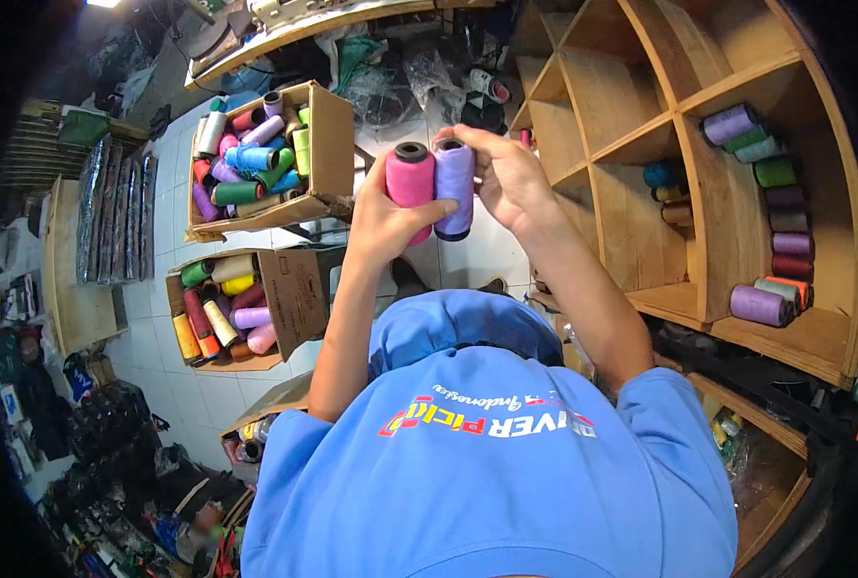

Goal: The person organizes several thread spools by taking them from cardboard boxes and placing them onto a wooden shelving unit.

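In front of my chest, two upright cones of thread stand side by side, touching. My left hand (381,223) is closed around the pink thread cone (410,180), and its thumb reaches across onto the lower part of the purple thread cone (455,183). My right hand (518,183) is closed at the far right side of the purple cone, with its index finger stretched over the dark top end. Some right fingertips are hidden behind that cone. Dark core ends show at the top of both cones.
At left, an upper cardboard box (333,144) and a lower cardboard box (294,299) hold many-coloured thread cones. A wooden cubby shelf (689,183) stands at right, with a row of thread cones (774,173) in its compartments. A table (304,34) lies at the far side.
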A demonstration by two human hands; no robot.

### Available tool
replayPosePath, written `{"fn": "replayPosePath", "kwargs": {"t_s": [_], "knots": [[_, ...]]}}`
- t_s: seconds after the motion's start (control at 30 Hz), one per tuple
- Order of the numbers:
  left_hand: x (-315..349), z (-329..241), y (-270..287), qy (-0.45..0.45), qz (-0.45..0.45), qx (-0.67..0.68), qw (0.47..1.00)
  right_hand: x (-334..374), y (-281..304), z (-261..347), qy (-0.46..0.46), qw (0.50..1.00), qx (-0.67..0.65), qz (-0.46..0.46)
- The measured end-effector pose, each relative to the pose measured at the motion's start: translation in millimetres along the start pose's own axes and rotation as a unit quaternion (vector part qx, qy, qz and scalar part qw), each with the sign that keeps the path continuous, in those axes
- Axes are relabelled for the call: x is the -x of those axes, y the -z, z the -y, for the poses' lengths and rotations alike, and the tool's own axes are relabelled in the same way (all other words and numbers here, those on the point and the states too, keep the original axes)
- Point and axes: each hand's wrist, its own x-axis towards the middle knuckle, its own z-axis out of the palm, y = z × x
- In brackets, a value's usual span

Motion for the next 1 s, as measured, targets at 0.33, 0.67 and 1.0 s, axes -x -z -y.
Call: {"fn": "replayPosePath", "kwargs": {"t_s": [0.33,0.67,1.0], "knots": [[8,-17,-4,-0.012,-0.036,-0.189,0.981,-13,7,-4,0.145,0.986,0.034,-0.078],[15,-22,-5,-0.115,-0.056,-0.264,0.956,10,21,26,0.185,0.901,0.375,0.114],[20,-10,14,-0.045,-0.043,0.021,0.998,35,26,36,0.190,0.895,0.381,0.130]]}}
